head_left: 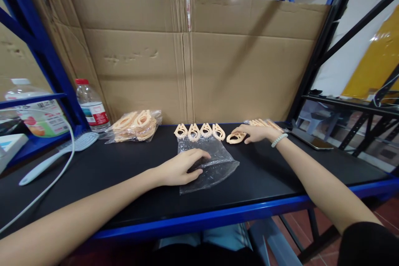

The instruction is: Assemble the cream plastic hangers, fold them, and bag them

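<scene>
A transparent plastic bag (207, 170) lies on the black tabletop. My left hand (183, 167) rests on it with thumb and fingers apart. Several peach-coloured, teardrop-shaped plastic clips (193, 132) stand in a row at the bag's far edge, each with an oval opening. To the right of that row, my right hand (254, 132), wearing a beaded bracelet, has its fingers closed on another clip of the same kind (234, 138), which is at the tabletop. Behind this hand lie more clips (264, 123) in clear wrapping, partly hidden by it.
At the back left sits a heap of bagged clips (137, 125). Beside it are a red-capped bottle (93, 106), a pale blue hairbrush (59, 160) and a white cable (70, 149). Cardboard (249, 62) walls the back. A phone-like flat object (311, 139) lies at right.
</scene>
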The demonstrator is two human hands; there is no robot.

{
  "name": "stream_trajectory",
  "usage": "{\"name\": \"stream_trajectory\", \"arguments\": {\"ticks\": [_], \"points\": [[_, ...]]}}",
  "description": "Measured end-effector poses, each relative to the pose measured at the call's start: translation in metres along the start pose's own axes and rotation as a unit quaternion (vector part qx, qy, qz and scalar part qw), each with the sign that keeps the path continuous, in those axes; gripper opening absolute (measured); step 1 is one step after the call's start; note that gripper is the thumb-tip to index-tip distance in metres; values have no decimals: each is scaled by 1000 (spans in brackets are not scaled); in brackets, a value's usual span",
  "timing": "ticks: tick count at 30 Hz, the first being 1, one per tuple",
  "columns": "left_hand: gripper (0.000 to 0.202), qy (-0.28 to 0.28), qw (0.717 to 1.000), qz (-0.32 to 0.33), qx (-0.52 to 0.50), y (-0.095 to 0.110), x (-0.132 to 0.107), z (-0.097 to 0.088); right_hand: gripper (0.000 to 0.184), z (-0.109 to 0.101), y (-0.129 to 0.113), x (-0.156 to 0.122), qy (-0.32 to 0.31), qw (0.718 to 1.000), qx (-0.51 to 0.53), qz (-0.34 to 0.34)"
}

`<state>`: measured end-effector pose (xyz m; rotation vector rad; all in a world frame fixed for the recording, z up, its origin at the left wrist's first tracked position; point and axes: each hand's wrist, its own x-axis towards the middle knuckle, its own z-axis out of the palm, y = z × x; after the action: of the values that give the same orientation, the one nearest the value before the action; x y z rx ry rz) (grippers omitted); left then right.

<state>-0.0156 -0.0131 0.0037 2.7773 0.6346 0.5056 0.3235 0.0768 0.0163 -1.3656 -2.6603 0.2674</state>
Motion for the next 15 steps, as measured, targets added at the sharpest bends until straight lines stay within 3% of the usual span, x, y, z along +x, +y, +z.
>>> {"name": "stream_trajectory", "arguments": {"ticks": [6, 9, 13, 15], "points": [[15, 28, 994, 28, 107, 3, -1, 5, 58, -6, -5, -17, -31, 996, 34, 71], [17, 28, 988, 52, 144, 4, -1, 6, 52, -13, -14, -24, -39, 995, 51, 76], [27, 10, 978, 86, 190, 5, 0, 6, 23, -26, -26, -32, 44, 998, 31, 37], [28, 9, 976, 89, 201, 5, 0, 7, 24, -30, -33, -33, 116, 992, 48, 13]]}}
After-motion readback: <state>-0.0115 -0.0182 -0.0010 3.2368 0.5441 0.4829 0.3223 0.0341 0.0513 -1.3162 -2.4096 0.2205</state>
